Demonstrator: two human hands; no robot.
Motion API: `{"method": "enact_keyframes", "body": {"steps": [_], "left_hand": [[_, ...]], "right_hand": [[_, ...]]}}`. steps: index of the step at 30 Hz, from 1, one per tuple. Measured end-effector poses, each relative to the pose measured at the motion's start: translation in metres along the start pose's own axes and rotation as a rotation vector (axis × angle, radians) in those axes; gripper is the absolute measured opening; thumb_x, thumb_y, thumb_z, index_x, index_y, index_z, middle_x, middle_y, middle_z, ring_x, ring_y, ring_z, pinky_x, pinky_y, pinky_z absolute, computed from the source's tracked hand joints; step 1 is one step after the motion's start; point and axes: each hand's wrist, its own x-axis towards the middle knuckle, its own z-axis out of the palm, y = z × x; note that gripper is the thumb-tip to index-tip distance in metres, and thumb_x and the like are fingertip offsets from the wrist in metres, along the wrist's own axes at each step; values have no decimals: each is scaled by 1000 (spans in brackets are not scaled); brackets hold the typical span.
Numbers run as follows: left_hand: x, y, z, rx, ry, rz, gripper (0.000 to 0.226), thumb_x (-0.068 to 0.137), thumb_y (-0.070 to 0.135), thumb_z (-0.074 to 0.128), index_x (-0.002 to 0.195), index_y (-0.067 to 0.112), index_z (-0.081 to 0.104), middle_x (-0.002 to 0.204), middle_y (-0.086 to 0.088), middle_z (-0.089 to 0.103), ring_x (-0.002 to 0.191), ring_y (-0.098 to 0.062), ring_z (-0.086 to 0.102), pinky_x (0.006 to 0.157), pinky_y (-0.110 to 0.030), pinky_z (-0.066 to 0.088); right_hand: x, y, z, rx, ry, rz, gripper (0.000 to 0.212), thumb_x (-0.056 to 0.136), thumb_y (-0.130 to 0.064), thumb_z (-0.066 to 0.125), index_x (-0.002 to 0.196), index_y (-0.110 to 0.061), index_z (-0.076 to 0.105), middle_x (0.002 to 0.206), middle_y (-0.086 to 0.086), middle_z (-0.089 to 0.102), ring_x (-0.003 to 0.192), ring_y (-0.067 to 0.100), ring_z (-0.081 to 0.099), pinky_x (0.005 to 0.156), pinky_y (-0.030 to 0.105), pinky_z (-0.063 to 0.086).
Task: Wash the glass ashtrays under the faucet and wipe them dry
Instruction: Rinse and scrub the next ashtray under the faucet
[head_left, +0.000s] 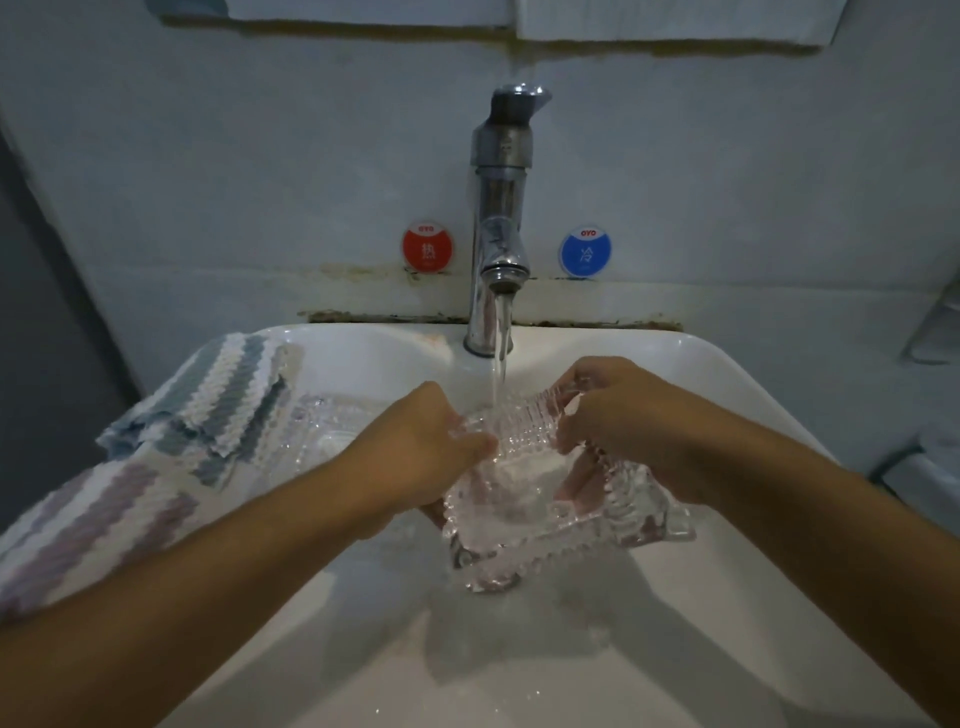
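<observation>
A square ribbed glass ashtray (530, 499) is held over the white sink (727, 374), tilted toward me, with water from the chrome faucet (498, 218) running onto its far rim. My left hand (431, 441) grips its left edge, thumb on the rim. My right hand (618, 410) grips the far right edge, its fingers showing through the glass. A second glass ashtray (332, 431) lies on the sink's left side, partly under the cloth.
A striped cloth (156, 467) in white, teal and purple hangs over the sink's left rim. Red hot (427, 247) and blue cold (585, 251) stickers flank the faucet on the wall. A metal rack (935, 332) juts out at the right edge.
</observation>
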Motion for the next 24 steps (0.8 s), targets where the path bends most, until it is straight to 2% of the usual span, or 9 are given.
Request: {"method": "enact_keyframes", "body": {"steps": [3, 7, 8, 12, 14, 16, 19, 21, 24], "left_hand": [[1, 1, 5, -8, -13, 19, 16, 100, 30, 56, 101, 15, 52, 92, -2, 59, 63, -11, 59, 55, -25, 55], [2, 5, 5, -129, -80, 14, 8, 95, 19, 66, 88, 16, 62, 77, -3, 67, 45, -5, 63, 44, -17, 50], [2, 5, 3, -137, -101, 4, 10, 92, 20, 71, 88, 13, 65, 76, -4, 70, 46, -7, 65, 46, -19, 52], [4, 6, -1, -126, -143, -17, 24, 84, 30, 78, 88, 8, 69, 74, -6, 74, 51, -16, 70, 55, -26, 57], [5, 7, -1, -132, -152, 4, 18, 86, 23, 76, 92, 7, 72, 78, -6, 76, 58, -19, 74, 64, -29, 61], [8, 5, 0, -157, -148, 18, 11, 90, 15, 73, 96, 5, 74, 85, -8, 76, 63, -20, 75, 63, -27, 62], [11, 1, 4, -125, -102, 55, 19, 96, 18, 65, 93, 2, 75, 81, -8, 77, 64, -18, 75, 71, -31, 63], [14, -1, 8, -102, -51, 85, 24, 97, 20, 63, 89, -1, 73, 80, -12, 75, 60, -15, 73, 65, -29, 63], [17, -3, 11, -112, -43, 95, 16, 93, 19, 69, 82, 8, 70, 80, -8, 72, 60, -15, 72, 54, -22, 58]], "right_hand": [[1, -1, -7, -39, -9, 8, 18, 94, 9, 54, 106, -2, 60, 93, 24, 67, 59, 34, 72, 53, 38, 60], [8, 2, -14, -120, 10, -27, 23, 89, 9, 59, 102, -9, 63, 94, 18, 68, 75, 38, 72, 74, 45, 60], [8, 1, -15, -133, 3, -37, 25, 88, 9, 60, 103, -11, 64, 97, 16, 68, 77, 37, 72, 75, 44, 60], [5, -1, -19, -134, -58, -57, 30, 86, 11, 64, 106, -11, 66, 99, 17, 70, 63, 30, 73, 52, 33, 58], [5, -1, -20, -132, -54, -59, 32, 86, 12, 64, 108, -10, 66, 101, 18, 70, 65, 32, 73, 54, 35, 60], [6, 0, -19, -130, -33, -63, 32, 86, 12, 63, 109, -11, 65, 105, 18, 69, 67, 33, 72, 56, 35, 60], [6, 0, -15, -138, 4, -79, 30, 88, 9, 62, 108, -13, 65, 106, 15, 68, 70, 33, 72, 56, 35, 61], [5, -1, -13, -153, 26, -104, 27, 91, 8, 58, 108, -12, 63, 103, 14, 67, 66, 32, 72, 56, 36, 62], [0, -2, -12, -156, 52, -128, 26, 93, 9, 56, 110, -10, 62, 96, 8, 63, 52, 28, 71, 49, 34, 61]]}}
